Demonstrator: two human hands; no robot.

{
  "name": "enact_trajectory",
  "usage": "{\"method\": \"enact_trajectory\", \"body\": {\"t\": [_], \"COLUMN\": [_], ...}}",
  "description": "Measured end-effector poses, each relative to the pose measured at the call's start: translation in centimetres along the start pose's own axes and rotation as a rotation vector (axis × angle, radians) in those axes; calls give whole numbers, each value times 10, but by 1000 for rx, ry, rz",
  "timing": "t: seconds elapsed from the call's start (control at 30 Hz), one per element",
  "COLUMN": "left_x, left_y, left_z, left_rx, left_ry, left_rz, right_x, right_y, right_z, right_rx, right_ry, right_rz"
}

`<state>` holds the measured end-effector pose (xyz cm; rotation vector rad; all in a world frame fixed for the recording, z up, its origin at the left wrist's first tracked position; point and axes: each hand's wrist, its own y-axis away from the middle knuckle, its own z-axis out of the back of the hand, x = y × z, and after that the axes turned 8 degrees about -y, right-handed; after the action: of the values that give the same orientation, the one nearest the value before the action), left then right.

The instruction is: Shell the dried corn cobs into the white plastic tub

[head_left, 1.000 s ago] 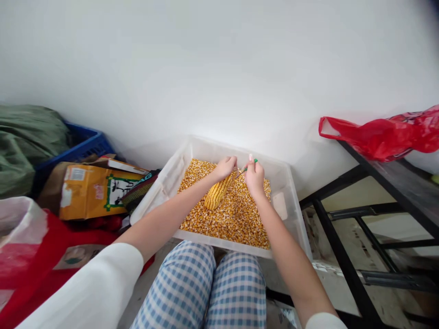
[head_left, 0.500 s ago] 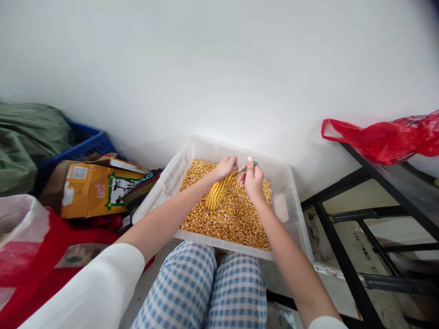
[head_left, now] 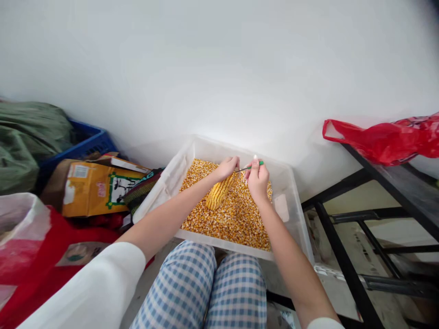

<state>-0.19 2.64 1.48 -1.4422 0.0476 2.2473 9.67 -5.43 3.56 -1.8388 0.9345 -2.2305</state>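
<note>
Left hand (head_left: 228, 167) grips the far end of a cob (head_left: 216, 194); right hand (head_left: 258, 179) pinches a green-handled tool (head_left: 243, 169).
The cob slants over loose kernels (head_left: 226, 224) in a tub (head_left: 236, 154); probably light and stiff, best held by an end.

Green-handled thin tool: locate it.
Head view: right of centre, the green-handled thin tool sits in the right hand, tip by the yellow corn cob.

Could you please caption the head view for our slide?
Left hand holds a corn cob over loose kernels; right hand holds a green-handled tool.
</note>
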Motion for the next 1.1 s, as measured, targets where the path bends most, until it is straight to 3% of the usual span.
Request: {"method": "enact_trajectory", "body": {"t": [0.5,0.93,1.1], "left_x": [1,2,-4], "left_y": [-1,-1,2], "left_z": [-1,2,-1], "left_rx": [11,-40,-7], "left_ry": [-15,20,-26], "left_rz": [-1,48,18], "right_x": [-3,-3,-8], "right_y": [-1,-4,-11], "right_z": [1,-5,-5], "right_rx": [-30,50,35], "right_ry": [10,207,238], "right_rz": [-38,92,70]}}
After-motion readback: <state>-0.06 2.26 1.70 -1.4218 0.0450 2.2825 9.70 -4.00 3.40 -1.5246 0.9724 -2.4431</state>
